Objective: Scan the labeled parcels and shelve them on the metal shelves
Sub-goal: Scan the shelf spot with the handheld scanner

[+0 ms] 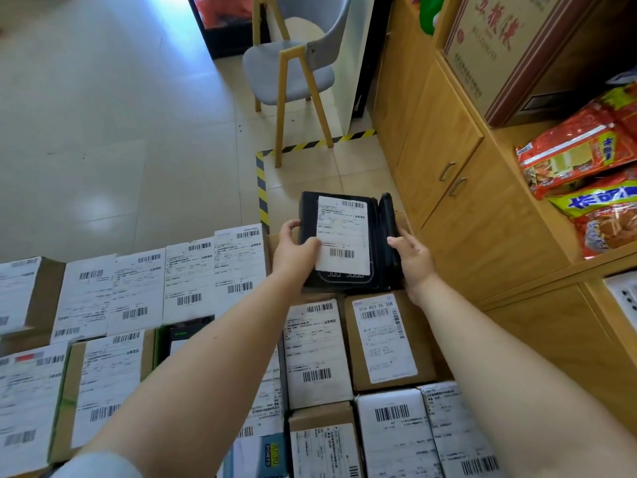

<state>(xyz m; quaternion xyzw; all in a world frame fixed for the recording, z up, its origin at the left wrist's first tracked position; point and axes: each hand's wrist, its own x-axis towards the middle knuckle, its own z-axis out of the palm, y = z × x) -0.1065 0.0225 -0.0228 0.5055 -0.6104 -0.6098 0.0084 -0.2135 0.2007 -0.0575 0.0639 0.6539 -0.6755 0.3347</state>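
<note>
The black parcel (348, 243) sits between my two hands, lifted a little above the spread of cartons and tilted so its white shipping label (343, 234) faces up at me. It looks like a rigid black box with a glossy wrap; I judge it light, since I carry it at arm's reach without strain, and stiff enough not to sag. The smooth skin could be slippery, so the short edges are the sensible place to hold — not the label face, where my skin would cover a barcode.

My left hand (294, 251) grips the left edge, thumb curled over the top and lying on the corner of the label, just beside the lower barcode (341, 252). My right hand (412, 258) holds the right side, where a dark flap or fold (387, 232) stands up along the edge; my fingers (396, 241) press against it from the side and the rest wrap underneath, out of sight.

Below and around lie the other labeled parcels: a brown carton marked 516-A03-36 368 (386, 343) directly under my right wrist, a white-labelled one (313, 350) beside it, and rows of cartons (138, 291) to the left. A wooden cabinet (448, 160) stands to the right with red snack packets (579, 153) on its shelf, and a grey chair (289, 70) stands beyond the striped floor tape (262, 188). No scanner or metal shelf shows here.
</note>
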